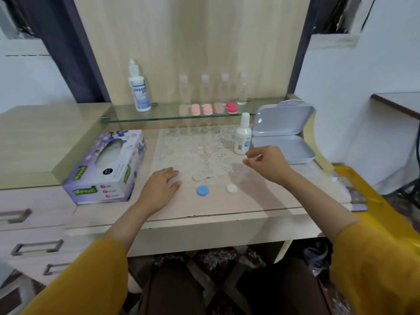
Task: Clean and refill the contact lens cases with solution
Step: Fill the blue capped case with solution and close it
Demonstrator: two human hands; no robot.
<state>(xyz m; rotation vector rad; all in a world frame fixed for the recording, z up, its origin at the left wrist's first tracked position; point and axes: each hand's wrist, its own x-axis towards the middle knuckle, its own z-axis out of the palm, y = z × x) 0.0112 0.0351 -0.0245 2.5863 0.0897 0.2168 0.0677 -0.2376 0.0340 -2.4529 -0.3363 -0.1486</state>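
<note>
Our yellow sleeves [95, 269] are closest to the view, and both arms reach forward over the desk [227, 210]. At the far left a tissue box [106, 167] lies on the desk. Behind it, on the glass shelf [159, 119], a big bottle [139, 92] of solution stands upright. Our left hand [159, 187] rests flat on the desk with straight fingers, and it holds nothing. Just right of it, on the near edge of the lace mat [193, 144], lies the pale lens case [203, 177] that we judge to be the one in work, with its wells uncovered. Its two caps lie close in front of it: the blue cap [202, 190] and, further right, the white cap [231, 188], apart from each other. Above, on the shelf, pink cases [200, 109] and a red case [231, 107] wait in a row; they look closed, but they are blurred. A small bottle [242, 135] stands upright at the right side of the mat. Our right hand [268, 164] hovers just beside it with loosely curled fingers, and we see nothing in it. An open grey box [284, 133] stands behind this hand. We judge the task to be early: one case is opened, and we cannot tell whether it is wiped or filled. What is left seems to be the filling, putting back both caps, and then the shelf cases.
</note>
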